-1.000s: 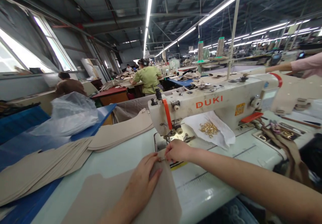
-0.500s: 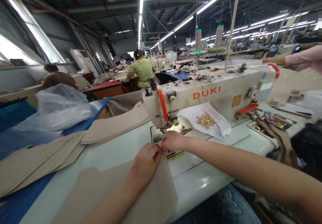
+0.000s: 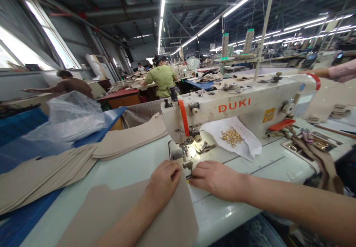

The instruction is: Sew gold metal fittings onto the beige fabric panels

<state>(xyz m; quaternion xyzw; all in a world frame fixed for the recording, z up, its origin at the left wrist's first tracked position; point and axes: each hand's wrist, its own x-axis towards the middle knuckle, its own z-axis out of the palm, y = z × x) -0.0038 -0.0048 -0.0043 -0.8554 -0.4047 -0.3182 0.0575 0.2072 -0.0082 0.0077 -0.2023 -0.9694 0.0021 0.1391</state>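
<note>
Left hand (image 3: pixel 164 180): forearm rising from the near edge, wrist bent, palm down over the cloth; fingers curled, with thumb and forefinger closed on the far end of the beige panel.
Right hand (image 3: pixel 213 178): forearm entering from the near right, laid low over the table, back of the hand up; fingers lie together and point left. Whether they clamp anything cannot be told, as the fingertips' undersides are hidden.
Beige panel (image 3: pixel 178 213): flat on the pale green table (image 3: pixel 125 171), spreading under the left hand and forearm toward the near edge; its narrow far end sits at the left fingertips, just left of the right fingertips.
Sewing machine (image 3: pixel 208 106): white, marked DUKI in orange, standing on the far side of both hands; its needle area (image 3: pixel 186 149) is just beyond the panel's far end.
Gold fittings (image 3: pixel 231 137): a small heap on a white sheet (image 3: pixel 252 150), far right of the needle.
Panel stacks: 2 on the left, 1 fanned (image 3: pixel 47 173), 1 neater (image 3: pixel 130 139).
Background: a person in green (image 3: pixel 162 81), facing away.
</note>
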